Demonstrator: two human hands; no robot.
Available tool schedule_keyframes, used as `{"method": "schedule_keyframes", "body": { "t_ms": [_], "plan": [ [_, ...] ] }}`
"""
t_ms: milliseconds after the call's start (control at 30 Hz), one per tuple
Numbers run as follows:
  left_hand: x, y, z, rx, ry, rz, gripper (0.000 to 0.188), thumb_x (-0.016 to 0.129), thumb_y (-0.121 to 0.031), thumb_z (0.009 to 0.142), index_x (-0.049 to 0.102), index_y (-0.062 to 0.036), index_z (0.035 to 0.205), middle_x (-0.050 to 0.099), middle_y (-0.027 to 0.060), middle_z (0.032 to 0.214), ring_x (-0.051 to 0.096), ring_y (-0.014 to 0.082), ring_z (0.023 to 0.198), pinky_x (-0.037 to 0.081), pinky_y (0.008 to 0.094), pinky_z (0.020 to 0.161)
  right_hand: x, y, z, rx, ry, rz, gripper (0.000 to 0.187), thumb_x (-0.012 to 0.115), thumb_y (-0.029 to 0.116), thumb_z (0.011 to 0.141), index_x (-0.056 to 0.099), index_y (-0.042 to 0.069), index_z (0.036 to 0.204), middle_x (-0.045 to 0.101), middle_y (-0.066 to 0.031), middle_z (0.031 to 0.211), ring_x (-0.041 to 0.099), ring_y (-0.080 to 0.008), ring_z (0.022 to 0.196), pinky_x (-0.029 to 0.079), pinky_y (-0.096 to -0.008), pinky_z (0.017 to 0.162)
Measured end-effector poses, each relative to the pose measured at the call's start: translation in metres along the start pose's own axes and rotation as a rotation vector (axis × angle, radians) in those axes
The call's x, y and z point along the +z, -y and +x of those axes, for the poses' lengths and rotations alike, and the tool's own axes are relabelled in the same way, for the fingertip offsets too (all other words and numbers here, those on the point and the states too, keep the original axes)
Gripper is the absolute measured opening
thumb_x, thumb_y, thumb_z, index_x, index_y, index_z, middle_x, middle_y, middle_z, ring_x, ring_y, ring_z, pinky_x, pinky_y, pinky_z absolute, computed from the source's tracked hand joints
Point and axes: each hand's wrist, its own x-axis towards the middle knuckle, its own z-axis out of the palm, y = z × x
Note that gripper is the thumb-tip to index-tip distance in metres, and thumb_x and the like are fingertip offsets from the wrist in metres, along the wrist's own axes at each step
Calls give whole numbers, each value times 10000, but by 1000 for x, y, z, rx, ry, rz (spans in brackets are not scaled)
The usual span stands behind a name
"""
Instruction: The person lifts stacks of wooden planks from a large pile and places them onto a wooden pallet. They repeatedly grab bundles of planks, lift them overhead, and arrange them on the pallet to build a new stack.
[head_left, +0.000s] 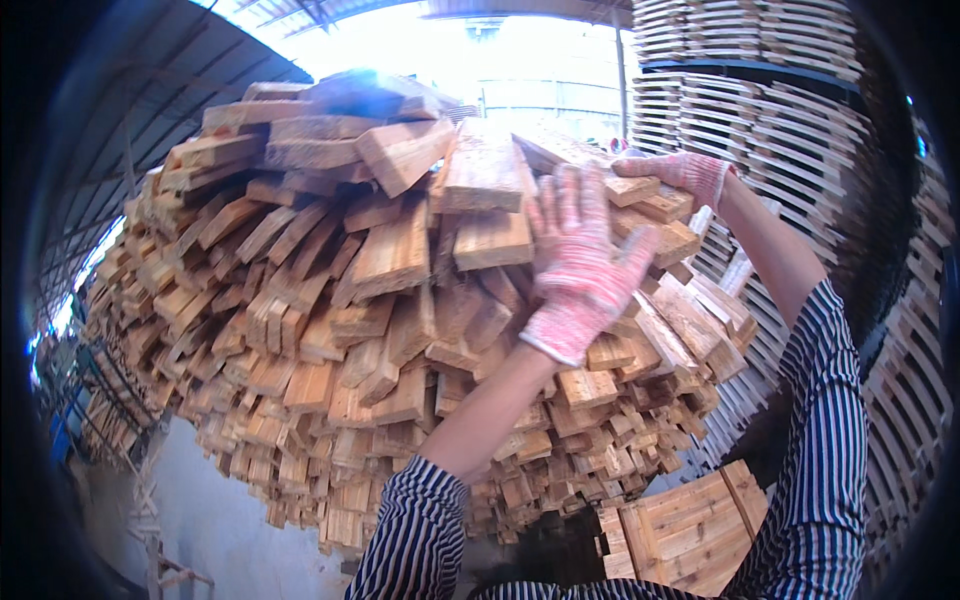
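Observation:
Both my hands wear pink-and-white knit gloves and reach to the upper right of a tall heap of wooden boards (pixel 390 255). My left hand (pixel 580 265) is spread flat, palm toward the board ends, its fingers pointing up and apart. To its right, my right hand (pixel 685 175) lies over the top of a short wooden board (pixel 634 190) and appears to grip its edge; part of its fingers is hidden. More board ends (pixel 668 240) jut out just beneath it. A wide board (pixel 483 180) sticks out toward me, left of my left hand.
Tall stacks of pale wooden slats (pixel 780 150) rise on the right. Below the heap, near my body, is a flat wooden panel (pixel 690 530) of joined planks. Grey floor (pixel 215 510) shows at the lower left, with a wooden frame (pixel 150 540) standing there.

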Motion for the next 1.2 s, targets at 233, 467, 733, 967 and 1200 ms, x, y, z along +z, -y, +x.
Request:
{"method": "schedule_keyframes", "body": {
  "t_ms": [233,467,733,967,1200],
  "plan": [
    [-35,41,14,90,317,282,674,433,-657,1008,623,-142,1400,488,182,1540,345,380,1493,218,514,1243,17,-46,-43,-34,-108,221,764,894,470,776,577,-18,1271,732,-125,1066,751,-188,908,653,-311,766],
    [-39,17,27,105,597,368,633,425,-673,1000,726,-176,1252,650,84,1373,472,288,1399,184,596,1214,26,-211,-128,-13,-129,822,503,767,368,935,636,9,1261,735,-140,1124,751,-198,874,648,-306,735],
    [-35,-42,-57,156,295,-295,774,544,-642,966,569,-15,1419,521,185,1516,437,285,1455,185,511,1258,49,-303,-184,3,-198,758,553,738,431,950,632,11,1294,730,-130,1183,747,-205,977,631,-336,862],
    [27,-89,-185,-276,554,-593,942,612,-526,983,160,-4,1625,227,292,1650,296,387,1521,319,387,1234,74,-313,-180,-41,-211,1003,557,748,452,937,645,38,1293,739,-128,1160,750,-223,957,645,-386,836],
    [10,-129,-181,-1046,608,-1626,897,574,-599,972,252,-63,1616,211,229,1671,240,369,1538,160,553,1262,47,-276,-225,174,-234,787,553,804,420,893,643,10,1227,756,-139,1079,769,-210,852,670,-350,710]
  ]
}}
